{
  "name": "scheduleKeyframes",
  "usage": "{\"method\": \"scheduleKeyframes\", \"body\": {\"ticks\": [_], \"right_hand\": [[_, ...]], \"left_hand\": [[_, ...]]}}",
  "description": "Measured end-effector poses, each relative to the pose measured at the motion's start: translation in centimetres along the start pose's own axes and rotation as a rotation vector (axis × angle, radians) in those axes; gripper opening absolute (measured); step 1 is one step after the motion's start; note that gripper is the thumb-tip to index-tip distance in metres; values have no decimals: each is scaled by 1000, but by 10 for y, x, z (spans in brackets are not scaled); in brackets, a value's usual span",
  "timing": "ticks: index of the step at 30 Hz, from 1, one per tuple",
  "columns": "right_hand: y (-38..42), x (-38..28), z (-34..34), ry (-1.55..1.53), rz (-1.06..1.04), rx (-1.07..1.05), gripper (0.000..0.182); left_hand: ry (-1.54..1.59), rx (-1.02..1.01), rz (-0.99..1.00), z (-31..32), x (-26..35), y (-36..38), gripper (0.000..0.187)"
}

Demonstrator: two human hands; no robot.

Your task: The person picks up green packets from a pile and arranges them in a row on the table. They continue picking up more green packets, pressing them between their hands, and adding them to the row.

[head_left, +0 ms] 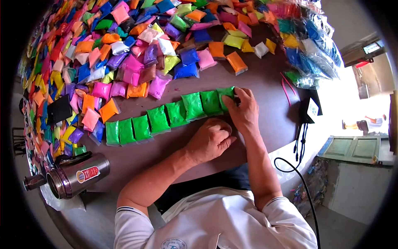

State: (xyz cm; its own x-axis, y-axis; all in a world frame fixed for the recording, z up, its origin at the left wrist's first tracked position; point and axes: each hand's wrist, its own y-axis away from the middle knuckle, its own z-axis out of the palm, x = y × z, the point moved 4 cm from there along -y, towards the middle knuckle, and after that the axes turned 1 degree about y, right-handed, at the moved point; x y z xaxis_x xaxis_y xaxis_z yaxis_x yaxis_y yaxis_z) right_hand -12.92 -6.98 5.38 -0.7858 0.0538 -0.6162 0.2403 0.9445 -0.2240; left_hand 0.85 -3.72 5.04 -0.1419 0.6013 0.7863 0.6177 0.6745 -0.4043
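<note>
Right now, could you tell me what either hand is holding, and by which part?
The right hand pinches the end green plastic packet of the row by its right edge. The left hand rests curled on the table, holding nothing visible.

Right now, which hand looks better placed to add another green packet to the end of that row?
Probably the right hand: its fingers already rest on the last green packet of the row. The left hand lies curled on the table, below the row.
</note>
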Motion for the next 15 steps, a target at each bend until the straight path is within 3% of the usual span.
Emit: {"method": "scheduleKeyframes", "body": {"ticks": [5,10,13,15], "right_hand": [[5,0,-2,-85,0,103,41],[7,4,-4,-204,-44,180,22],[8,-3,-14,-253,-84,254,15],[13,-18,-18,-233,-202,269,13]], "left_hand": [[-7,16,15,-3,4,-1,17],[-51,-16,-21,-2,3,0,19],[-22,91,36,0,1,2,20],[-22,-8,26,-1,1,1,14]]}}
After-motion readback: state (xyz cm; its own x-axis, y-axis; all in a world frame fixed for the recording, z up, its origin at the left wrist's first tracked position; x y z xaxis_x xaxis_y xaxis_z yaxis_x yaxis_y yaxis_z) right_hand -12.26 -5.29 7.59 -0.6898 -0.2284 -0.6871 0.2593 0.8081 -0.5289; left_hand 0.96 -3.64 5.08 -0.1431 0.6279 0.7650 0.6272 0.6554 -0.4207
